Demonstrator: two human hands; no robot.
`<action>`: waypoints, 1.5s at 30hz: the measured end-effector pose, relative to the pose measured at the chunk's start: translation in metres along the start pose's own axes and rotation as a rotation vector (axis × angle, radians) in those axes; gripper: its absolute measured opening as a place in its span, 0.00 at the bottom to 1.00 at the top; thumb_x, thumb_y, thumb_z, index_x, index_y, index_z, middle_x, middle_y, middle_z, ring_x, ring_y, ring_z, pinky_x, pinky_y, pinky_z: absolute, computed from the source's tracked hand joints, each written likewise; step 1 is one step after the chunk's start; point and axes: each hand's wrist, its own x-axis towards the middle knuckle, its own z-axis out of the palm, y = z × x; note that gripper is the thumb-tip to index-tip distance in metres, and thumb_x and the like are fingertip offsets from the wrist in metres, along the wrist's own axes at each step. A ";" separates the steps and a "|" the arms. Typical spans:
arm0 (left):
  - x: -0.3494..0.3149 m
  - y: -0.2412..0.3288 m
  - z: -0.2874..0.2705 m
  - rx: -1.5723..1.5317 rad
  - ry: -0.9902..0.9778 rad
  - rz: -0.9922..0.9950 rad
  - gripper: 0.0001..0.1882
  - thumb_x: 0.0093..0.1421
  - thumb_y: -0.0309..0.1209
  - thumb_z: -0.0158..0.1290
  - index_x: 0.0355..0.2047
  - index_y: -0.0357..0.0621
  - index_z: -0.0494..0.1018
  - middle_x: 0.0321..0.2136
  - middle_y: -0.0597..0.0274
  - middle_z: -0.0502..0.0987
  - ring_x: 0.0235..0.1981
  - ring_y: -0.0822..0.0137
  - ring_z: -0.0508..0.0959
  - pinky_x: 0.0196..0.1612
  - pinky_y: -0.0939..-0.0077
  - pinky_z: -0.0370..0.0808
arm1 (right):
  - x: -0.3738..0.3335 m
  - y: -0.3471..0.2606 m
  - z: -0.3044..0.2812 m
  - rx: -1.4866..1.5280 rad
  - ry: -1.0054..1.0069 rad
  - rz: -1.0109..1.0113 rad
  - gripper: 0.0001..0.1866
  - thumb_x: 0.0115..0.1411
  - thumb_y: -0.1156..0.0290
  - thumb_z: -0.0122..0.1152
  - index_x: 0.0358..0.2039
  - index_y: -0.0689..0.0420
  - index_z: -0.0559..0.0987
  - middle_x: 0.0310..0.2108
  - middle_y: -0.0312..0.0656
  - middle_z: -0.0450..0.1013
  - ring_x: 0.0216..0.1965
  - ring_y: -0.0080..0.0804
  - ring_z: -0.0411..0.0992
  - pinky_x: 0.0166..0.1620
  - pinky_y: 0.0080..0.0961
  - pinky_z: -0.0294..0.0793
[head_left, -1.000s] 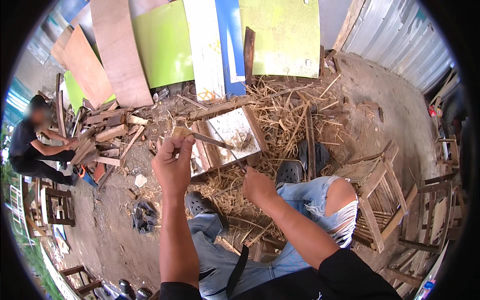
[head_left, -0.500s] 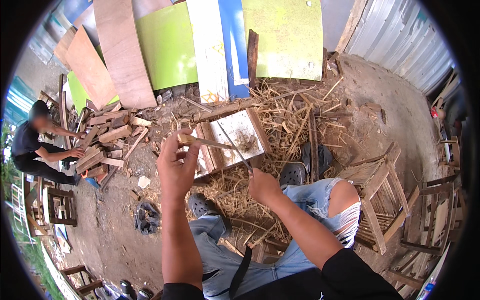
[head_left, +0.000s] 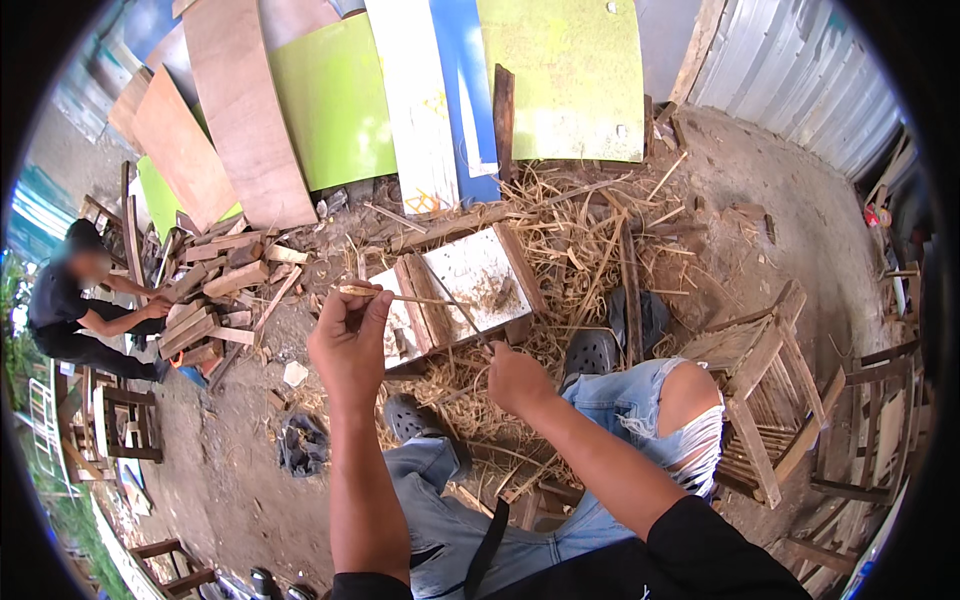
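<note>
My left hand [head_left: 345, 345] is raised, pinching the thick end of a pale, tapering wooden stick [head_left: 415, 299] between thumb and fingers. The stick points right, over a low white-topped wooden bench [head_left: 462, 258]. In my right hand [head_left: 522, 382], fingers wrapped round its near end, is a long thin dark blade [head_left: 471, 320]; whether it is a knife or a file I cannot tell. The blade slants up and left, and crosses the stick near its tip. A brown wooden bar [head_left: 428, 310] lies across the bench top, with a small heap of shavings [head_left: 497, 297] to its right.
Curly wood shavings [head_left: 590, 250] cover the ground around the bench. At the left a person [head_left: 85, 300] crouches by a pile of wood offcuts [head_left: 235, 280]. Large boards [head_left: 330, 100] lean at the back. A wooden slatted frame [head_left: 765, 390] stands right of my knee.
My right hand has drawn slightly back and left with the blade. My left hand has lowered and turned a little, so the stick lies more level. The person at left has bent slightly.
</note>
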 end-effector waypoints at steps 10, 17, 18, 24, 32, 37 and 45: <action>0.001 -0.001 0.001 0.030 0.037 0.056 0.08 0.60 0.27 0.64 0.34 0.36 0.77 0.27 0.68 0.79 0.29 0.82 0.73 0.33 0.85 0.72 | -0.007 0.003 -0.006 -0.007 -0.028 -0.110 0.20 0.66 0.67 0.46 0.56 0.62 0.70 0.36 0.60 0.78 0.39 0.60 0.76 0.45 0.52 0.74; 0.001 -0.001 -0.001 0.064 0.051 0.055 0.08 0.61 0.27 0.63 0.32 0.36 0.76 0.26 0.69 0.79 0.28 0.83 0.72 0.32 0.86 0.70 | -0.001 0.016 -0.003 -0.017 -0.065 -0.053 0.21 0.65 0.69 0.46 0.55 0.66 0.69 0.39 0.62 0.77 0.42 0.60 0.76 0.47 0.52 0.74; 0.001 -0.001 -0.001 0.033 0.046 0.037 0.08 0.61 0.27 0.63 0.32 0.36 0.76 0.26 0.69 0.79 0.28 0.83 0.72 0.31 0.86 0.70 | -0.001 0.017 -0.003 0.001 -0.118 -0.095 0.21 0.65 0.69 0.46 0.55 0.67 0.69 0.40 0.62 0.77 0.43 0.60 0.76 0.47 0.52 0.73; 0.003 -0.001 -0.001 0.071 0.068 0.036 0.09 0.61 0.28 0.63 0.32 0.36 0.76 0.25 0.70 0.78 0.27 0.83 0.70 0.30 0.86 0.69 | 0.001 0.020 -0.002 -0.074 -0.168 0.122 0.19 0.61 0.72 0.49 0.52 0.65 0.71 0.42 0.62 0.77 0.47 0.60 0.76 0.52 0.50 0.73; 0.001 -0.002 -0.003 0.096 0.081 0.018 0.09 0.61 0.28 0.63 0.33 0.37 0.76 0.25 0.71 0.77 0.27 0.83 0.69 0.30 0.86 0.68 | -0.002 0.017 -0.005 -0.038 -0.153 0.086 0.19 0.61 0.73 0.49 0.52 0.65 0.70 0.42 0.64 0.77 0.47 0.59 0.76 0.52 0.50 0.73; 0.002 -0.001 -0.006 0.088 0.065 0.012 0.08 0.61 0.28 0.63 0.33 0.37 0.75 0.25 0.71 0.77 0.28 0.82 0.70 0.31 0.86 0.69 | -0.003 0.016 -0.007 -0.053 -0.118 0.081 0.19 0.60 0.74 0.49 0.52 0.65 0.71 0.42 0.64 0.77 0.46 0.59 0.77 0.51 0.50 0.73; 0.004 -0.004 -0.013 0.080 0.066 -0.020 0.10 0.61 0.28 0.63 0.31 0.39 0.73 0.25 0.71 0.75 0.27 0.83 0.69 0.29 0.87 0.67 | 0.005 0.030 0.007 -0.092 -0.169 0.111 0.18 0.61 0.72 0.50 0.51 0.64 0.72 0.43 0.62 0.77 0.47 0.58 0.76 0.51 0.49 0.74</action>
